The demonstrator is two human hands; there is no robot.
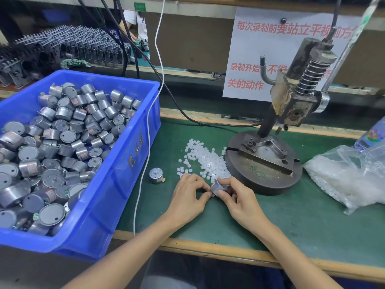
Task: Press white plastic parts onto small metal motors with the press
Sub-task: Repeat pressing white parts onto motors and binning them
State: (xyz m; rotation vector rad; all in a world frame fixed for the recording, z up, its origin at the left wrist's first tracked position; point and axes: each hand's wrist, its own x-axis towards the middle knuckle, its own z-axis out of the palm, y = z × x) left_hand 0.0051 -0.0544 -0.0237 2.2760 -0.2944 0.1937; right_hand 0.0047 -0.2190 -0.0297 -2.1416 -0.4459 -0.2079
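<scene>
My right hand [239, 202] grips a small metal motor [217, 187] just above the green mat, close to the press base. My left hand [188, 196] meets it from the left, fingertips pinched at the motor's end; what they pinch is hidden. A heap of white plastic parts [203, 158] lies on the mat just beyond both hands. A second motor [156, 175] stands alone on the mat left of my hands. The hand press [291, 105] rises at the right on a round iron base [264, 178], its fixture bare.
A blue bin [116, 163] full of motors fills the left side. A clear bag of white parts [350, 180] lies at the right. Black and white cables [149, 130] cross the mat between bin and press. Wooden strip [208, 250] edges the bench front.
</scene>
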